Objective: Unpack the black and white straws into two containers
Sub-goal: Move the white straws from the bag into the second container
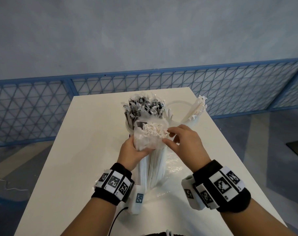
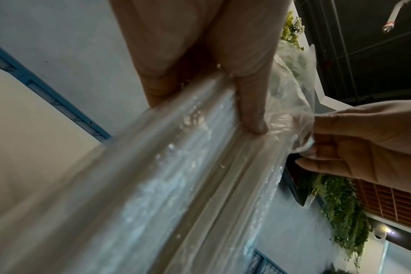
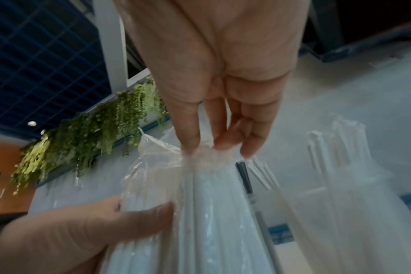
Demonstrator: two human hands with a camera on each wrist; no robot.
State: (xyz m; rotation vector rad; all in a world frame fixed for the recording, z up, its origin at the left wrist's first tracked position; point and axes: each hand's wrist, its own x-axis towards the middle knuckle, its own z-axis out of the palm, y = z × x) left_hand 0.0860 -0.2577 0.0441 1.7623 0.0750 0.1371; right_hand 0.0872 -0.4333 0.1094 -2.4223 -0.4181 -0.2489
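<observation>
my left hand (image 2: 200,61) grips a long clear plastic bag of white straws (image 2: 153,185), my thumb (image 2: 251,111) pressed across its upper side while the bag runs down toward the lower left, blurred near the camera. my right hand (image 2: 364,146) comes in from the right and pinches the crumpled open end of the plastic (image 2: 293,103) between its fingertips. behind are a grey wall, a blue mesh fence (image 2: 47,89) and hanging green plants (image 2: 340,207).
</observation>
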